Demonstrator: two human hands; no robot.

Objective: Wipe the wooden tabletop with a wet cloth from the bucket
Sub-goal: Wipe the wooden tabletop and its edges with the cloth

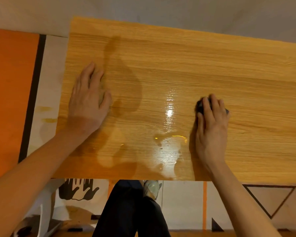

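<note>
One wooden tabletop [195,69], one dark cloth [200,105], two hands (left [88,98], right [210,120]).

Light orange-brown wood-grain rectangular tabletop [212,62], wet and glossy.
A flat left hand [88,98] and a dark crumpled cloth [201,106] rest on it.
</note>
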